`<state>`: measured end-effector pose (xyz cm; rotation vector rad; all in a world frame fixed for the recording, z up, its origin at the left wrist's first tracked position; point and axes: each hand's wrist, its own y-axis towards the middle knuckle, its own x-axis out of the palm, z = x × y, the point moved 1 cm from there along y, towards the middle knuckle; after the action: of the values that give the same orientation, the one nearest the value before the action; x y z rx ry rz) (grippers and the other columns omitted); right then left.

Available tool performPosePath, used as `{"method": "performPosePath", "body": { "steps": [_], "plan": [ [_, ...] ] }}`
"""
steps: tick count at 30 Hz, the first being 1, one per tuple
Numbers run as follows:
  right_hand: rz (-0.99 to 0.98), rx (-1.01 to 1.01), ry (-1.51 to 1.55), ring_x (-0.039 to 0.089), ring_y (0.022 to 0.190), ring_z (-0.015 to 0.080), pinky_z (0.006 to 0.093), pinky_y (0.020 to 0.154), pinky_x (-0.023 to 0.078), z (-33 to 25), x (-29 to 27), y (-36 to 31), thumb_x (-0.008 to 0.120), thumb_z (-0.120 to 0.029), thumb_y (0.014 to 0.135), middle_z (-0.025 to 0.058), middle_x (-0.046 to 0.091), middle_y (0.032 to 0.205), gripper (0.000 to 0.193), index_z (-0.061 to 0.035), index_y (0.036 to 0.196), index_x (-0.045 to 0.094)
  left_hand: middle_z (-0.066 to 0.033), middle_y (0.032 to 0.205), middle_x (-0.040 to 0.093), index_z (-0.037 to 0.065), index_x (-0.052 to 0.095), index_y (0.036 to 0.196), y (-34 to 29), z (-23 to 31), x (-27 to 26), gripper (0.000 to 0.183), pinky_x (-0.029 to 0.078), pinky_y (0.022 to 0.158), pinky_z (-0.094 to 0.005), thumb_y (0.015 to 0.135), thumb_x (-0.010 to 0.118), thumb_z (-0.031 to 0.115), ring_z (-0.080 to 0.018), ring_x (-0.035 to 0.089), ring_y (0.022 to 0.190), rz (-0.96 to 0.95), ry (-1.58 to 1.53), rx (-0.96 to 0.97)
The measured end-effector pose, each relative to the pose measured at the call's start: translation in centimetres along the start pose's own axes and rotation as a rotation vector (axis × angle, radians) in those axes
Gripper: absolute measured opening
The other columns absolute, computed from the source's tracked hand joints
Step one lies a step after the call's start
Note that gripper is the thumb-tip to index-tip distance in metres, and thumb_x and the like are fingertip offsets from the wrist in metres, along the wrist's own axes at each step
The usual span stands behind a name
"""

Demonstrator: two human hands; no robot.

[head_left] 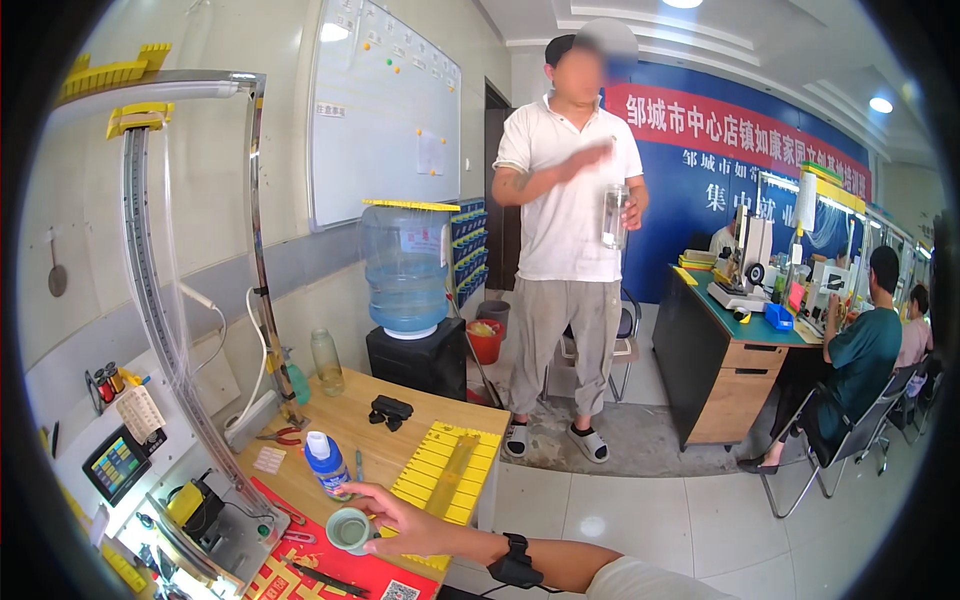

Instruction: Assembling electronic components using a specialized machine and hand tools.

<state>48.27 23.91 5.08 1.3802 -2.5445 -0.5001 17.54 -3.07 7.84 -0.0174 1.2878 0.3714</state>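
My right hand (412,528) reaches in from the lower right, with a black strap around the wrist. Its thumb and fingers are closed around a small pale green cup (348,530), whose open mouth faces up towards me. Just beyond the fingers stands a blue bottle (326,465) with a white cap. Under and around the cup lies a red mat (360,578) with yellow print, a dark slim tool (325,577) on it. To the right, a yellow ruled board (415,475) rests on the wooden table (365,395). My left hand is out of sight.
A metal-framed machine (150,250) with a small screen (115,465) stands at the left. Red-handled pliers (280,436) and a glass jar (326,362) sit on the table. Behind is a water dispenser (408,270). A person (570,200) stands holding a clear bottle; others sit at right.
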Motion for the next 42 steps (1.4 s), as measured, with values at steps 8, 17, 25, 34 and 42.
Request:
{"method": "performPosePath", "body": {
  "steps": [8, 17, 25, 34, 42],
  "plan": [
    [-0.057, 0.074, 0.020, 0.039, 0.148, 0.0246, 0.0412, 0.124, 0.028, -6.7, 0.4, -0.3, 0.075, -0.009, 0.090, 0.0180, 0.040, 0.156, 0.094, -0.0112, 0.163, 0.016, -0.0036, 0.090, 0.067, 0.001, 0.069, 0.112, -4.2, 0.8, 2.1, 0.029, 0.044, 0.064, -0.0280, 0.102, 0.067, 0.029, -0.0118, 0.056, 0.071, -0.589, -1.504, 0.036],
    [-0.238, -0.021, 0.113, 0.047, 0.140, 0.0258, 0.0429, 0.121, 0.033, -15.0, 3.6, -0.3, 0.085, -0.016, 0.084, 0.0215, 0.046, 0.151, 0.109, -0.0089, 0.164, 0.012, -0.0101, 0.107, 0.066, -0.003, 0.061, 0.125, -5.9, -3.8, 7.2, 0.038, 0.047, 0.080, -0.0323, 0.101, 0.066, 0.026, -0.0184, 0.059, 0.091, -0.663, -1.793, 0.081],
    [-0.489, -0.391, 0.063, 0.058, 0.132, 0.0281, 0.0436, 0.109, 0.045, -17.5, 5.8, 0.3, 0.089, -0.034, 0.083, 0.0209, 0.059, 0.141, 0.109, -0.0050, 0.161, 0.018, -0.0159, 0.122, 0.064, -0.007, 0.053, 0.137, -6.1, -5.4, 9.4, 0.048, 0.050, 0.095, -0.0361, 0.101, 0.066, 0.023, -0.0243, 0.062, 0.109, -0.667, -1.904, 0.161],
    [-0.471, -0.366, 0.064, 0.058, 0.132, 0.0280, 0.0443, 0.109, 0.045, -17.2, 5.2, 0.0, 0.087, -0.034, 0.085, 0.0211, 0.059, 0.141, 0.107, -0.0048, 0.161, 0.018, -0.0209, 0.113, 0.066, -0.008, 0.053, 0.136, -6.7, -6.4, 9.6, 0.055, 0.053, 0.089, -0.0372, 0.099, 0.068, 0.030, -0.0262, 0.064, 0.102, -0.612, -1.810, 0.088],
    [-0.448, -0.366, 0.072, 0.057, 0.132, 0.0278, 0.0439, 0.111, 0.043, -16.6, 4.9, 0.0, 0.089, -0.028, 0.084, 0.0215, 0.059, 0.140, 0.108, -0.0043, 0.161, 0.017, -0.0120, 0.098, 0.067, -0.002, 0.062, 0.124, -6.4, -5.9, 8.7, 0.042, 0.049, 0.076, -0.0320, 0.100, 0.069, 0.032, -0.0183, 0.061, 0.086, -0.555, -1.762, 0.031]
  ]
}}
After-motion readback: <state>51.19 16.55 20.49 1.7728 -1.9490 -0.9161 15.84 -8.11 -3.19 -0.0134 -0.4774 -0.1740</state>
